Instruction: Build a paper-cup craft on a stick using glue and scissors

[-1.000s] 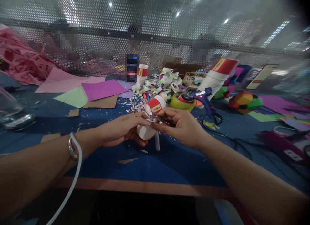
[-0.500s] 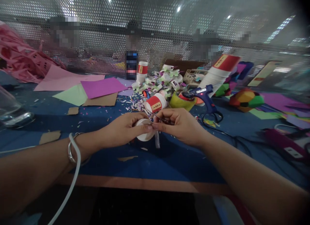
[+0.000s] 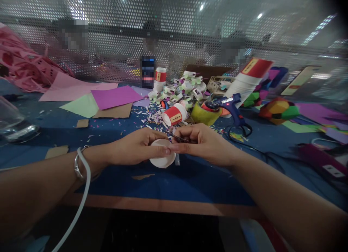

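My left hand (image 3: 144,147) is closed on a round white paper piece (image 3: 162,158), which looks like the bottom of a paper cup, with the thumb across its face. Close against it, my right hand (image 3: 202,143) pinches a slim dark metal tool (image 3: 178,137) whose tip points to the upper left; its exact kind is hard to see. The two thumbs meet at the white piece's right edge. Below the right fingers a narrow pale strip (image 3: 177,159) shows, partly hidden. Just beyond the hands a red and white paper cup (image 3: 174,115) lies on its side.
Behind are a pile of small cut paper pieces (image 3: 187,89), a stack of paper cups (image 3: 241,86) and a blue glue gun (image 3: 231,107) with its cable. Coloured paper (image 3: 115,97) and a drinking glass (image 3: 16,121) are at left, a purple power strip (image 3: 323,159) at right.
The round white piece has tilted so more of its flat face shows, and it sits slightly lower. Both hands stay together; the pale strip is now more hidden.
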### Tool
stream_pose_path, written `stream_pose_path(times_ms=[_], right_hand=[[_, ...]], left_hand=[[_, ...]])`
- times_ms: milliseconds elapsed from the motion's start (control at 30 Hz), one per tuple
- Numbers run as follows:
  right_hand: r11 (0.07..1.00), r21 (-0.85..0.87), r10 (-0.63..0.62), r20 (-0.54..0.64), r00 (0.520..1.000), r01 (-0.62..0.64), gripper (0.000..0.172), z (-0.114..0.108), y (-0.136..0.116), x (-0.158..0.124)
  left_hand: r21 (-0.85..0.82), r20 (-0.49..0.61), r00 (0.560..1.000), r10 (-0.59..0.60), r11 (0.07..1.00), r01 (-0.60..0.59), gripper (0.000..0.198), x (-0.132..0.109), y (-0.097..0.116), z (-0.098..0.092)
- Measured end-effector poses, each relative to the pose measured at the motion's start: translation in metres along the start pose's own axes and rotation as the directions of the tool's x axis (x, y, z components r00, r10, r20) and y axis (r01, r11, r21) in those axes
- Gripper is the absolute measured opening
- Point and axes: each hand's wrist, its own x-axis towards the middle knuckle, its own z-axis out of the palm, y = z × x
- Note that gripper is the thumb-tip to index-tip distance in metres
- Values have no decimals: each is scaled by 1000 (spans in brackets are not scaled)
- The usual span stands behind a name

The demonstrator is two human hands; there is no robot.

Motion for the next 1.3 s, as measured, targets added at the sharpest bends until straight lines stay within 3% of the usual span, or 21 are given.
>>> stream_pose_path(times_ms=[133,300,500,700,933,1133,1300], right_hand=[[997,83,-1,27,1000,-1,38,-1,0,-1],[990,143,-16,71,997,6,36,-3,-1,-2],[993,116,-34,95,995,23,36,-6,-2,-2],[991,-22,-127,91,988,129,38,-8,-2,0],[980,-155,-145,-108,983,128,36,-5,11,6],[971,-203,-159,-140,977,129,31,1,12,6],[977,-174,-151,-137,979,126,30,4,9,6]], left_hand=[[-61,-7,1000,30,998,-31,20,0,0,3],[-9,-39,988,151,988,-151,22,0,-1,4],[173,-101,960,260,955,-240,23,-4,-1,9],[444,-160,900,405,844,-301,18,-3,-5,13],[517,-281,905,319,845,-137,21,3,-5,8],[486,-303,920,249,871,-76,27,2,-5,9],[413,-312,918,245,905,-101,26,1,-8,15]])
